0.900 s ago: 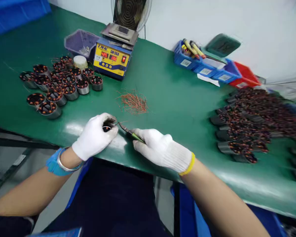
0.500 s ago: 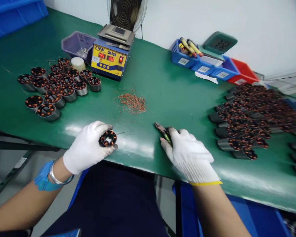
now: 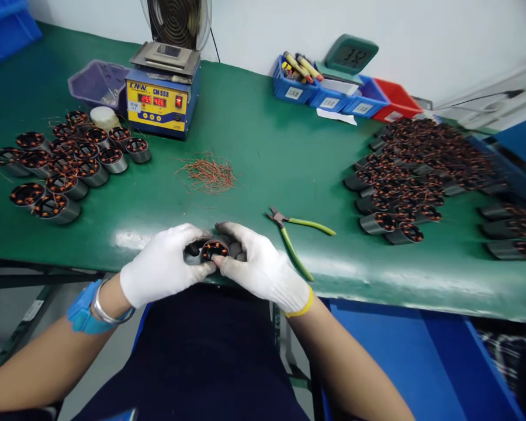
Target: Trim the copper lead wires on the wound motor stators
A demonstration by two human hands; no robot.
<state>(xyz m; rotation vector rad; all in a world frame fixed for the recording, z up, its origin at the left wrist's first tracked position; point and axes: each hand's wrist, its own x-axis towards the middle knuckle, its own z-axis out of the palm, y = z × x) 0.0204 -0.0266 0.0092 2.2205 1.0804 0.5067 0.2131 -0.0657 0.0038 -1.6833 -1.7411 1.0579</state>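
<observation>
Both my hands wear white gloves and meet at the near edge of the green table (image 3: 263, 146). My left hand (image 3: 164, 266) and my right hand (image 3: 256, 266) together grip one small stator (image 3: 214, 249), a metal ring with copper windings, its open face turned toward me. Green-handled cutters (image 3: 296, 231) lie open on the table just right of my right hand, untouched.
A group of finished stators (image 3: 61, 164) stands at the left, a larger heap of stators (image 3: 416, 169) at the right. A pile of cut copper wire (image 3: 208, 174) lies mid-table. A yellow-blue solder station (image 3: 158, 102), a purple tray (image 3: 97, 82) and blue and red bins (image 3: 333, 96) line the back.
My right hand laid the cutters down on the table and came left to join my left hand on the stator. The view shifted rightward.
</observation>
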